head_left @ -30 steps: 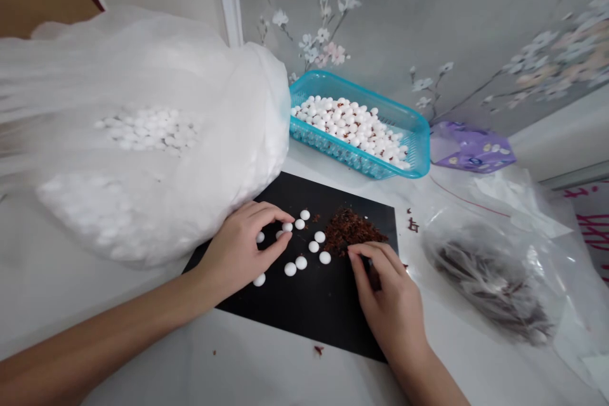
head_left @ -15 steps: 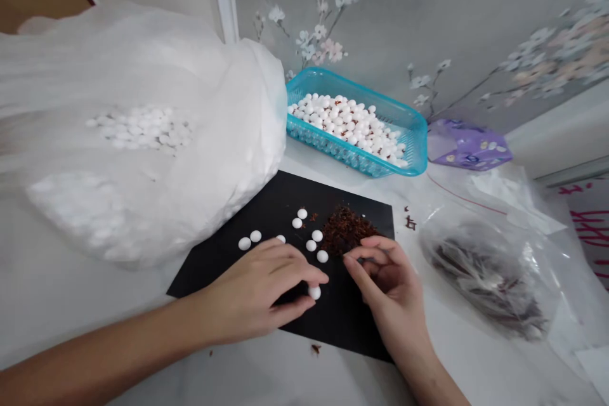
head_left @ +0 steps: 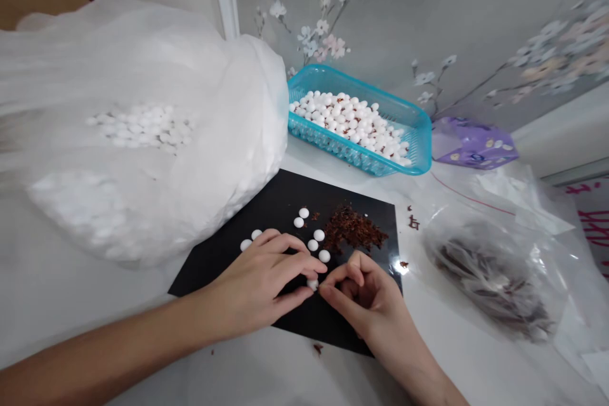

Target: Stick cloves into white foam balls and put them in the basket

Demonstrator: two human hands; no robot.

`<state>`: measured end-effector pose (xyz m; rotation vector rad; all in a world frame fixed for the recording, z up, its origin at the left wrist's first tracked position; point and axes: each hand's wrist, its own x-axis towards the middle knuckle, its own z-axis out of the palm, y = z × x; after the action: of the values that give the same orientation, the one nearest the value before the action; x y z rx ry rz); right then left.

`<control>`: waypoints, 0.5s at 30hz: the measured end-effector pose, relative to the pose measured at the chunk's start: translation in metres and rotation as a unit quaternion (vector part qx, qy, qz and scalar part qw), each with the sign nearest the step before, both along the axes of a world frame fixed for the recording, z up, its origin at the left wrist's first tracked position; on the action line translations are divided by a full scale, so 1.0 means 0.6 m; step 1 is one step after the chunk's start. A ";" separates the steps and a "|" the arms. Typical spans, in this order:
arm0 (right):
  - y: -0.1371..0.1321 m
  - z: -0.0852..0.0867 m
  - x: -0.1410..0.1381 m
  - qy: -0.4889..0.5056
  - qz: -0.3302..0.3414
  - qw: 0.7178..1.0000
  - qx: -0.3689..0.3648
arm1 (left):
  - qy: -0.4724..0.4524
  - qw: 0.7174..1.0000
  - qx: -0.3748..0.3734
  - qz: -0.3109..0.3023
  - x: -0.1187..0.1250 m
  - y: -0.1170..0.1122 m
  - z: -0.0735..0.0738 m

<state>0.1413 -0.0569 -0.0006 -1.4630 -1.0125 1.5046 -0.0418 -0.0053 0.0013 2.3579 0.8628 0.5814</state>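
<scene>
While the left hand (head_left: 257, 282) pinches a smooth bead (head_left: 312, 284), the right hand (head_left: 364, 295) curls shut; black mat (head_left: 295, 193) beneath.

A left hand (head_left: 252, 282) and a right hand (head_left: 366, 298) lie over one black mat (head_left: 285, 196). Eight white pellets (head_left: 324, 255) show: one at the left fingertips, two past the left knuckles, five ahead of the fingers. One pile of dark flakes (head_left: 354, 228) sits beyond the right hand.

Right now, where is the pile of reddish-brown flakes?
In the head view, the pile of reddish-brown flakes lies on the black mat, right of the white beads and just beyond the right hand.
</scene>
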 end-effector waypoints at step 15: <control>0.003 0.002 -0.005 -0.053 0.003 0.998 0.038 | 0.001 1.000 0.003 0.014 0.007 -0.004 0.000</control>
<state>0.1383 -0.0552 0.0006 -1.4998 -1.1254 1.3908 -0.0377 -0.0080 0.0015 2.3566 0.8977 0.5942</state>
